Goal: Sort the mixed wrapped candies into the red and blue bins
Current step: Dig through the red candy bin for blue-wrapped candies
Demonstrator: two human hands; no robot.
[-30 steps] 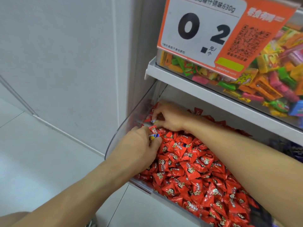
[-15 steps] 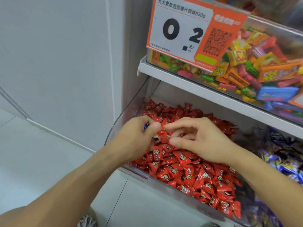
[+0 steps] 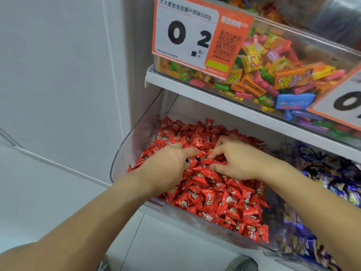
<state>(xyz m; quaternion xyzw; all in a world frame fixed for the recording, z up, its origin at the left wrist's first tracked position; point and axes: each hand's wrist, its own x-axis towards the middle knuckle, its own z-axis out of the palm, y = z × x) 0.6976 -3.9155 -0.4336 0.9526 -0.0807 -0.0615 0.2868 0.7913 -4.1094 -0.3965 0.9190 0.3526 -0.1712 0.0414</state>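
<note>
both hands work in the red bin, a clear tilted tray low on the left of the shelf unit, heaped with red wrapped candies. the left hand lies palm down on the heap with its thumb and forefinger pinching a small blue-wrapped candy, apparently a stray that belongs elsewhere. the right hand rests just beside it, its fingers bent and spread into the red pile, holding nothing that can be seen; it seems to rake wrappers aside so other misfits show. the blue bin sits directly to the right, full of dark blue and purple wrappers, so the stray has only a short trip across. above, another shelf carries mixed colourful sweets behind an orange price sign.
</note>
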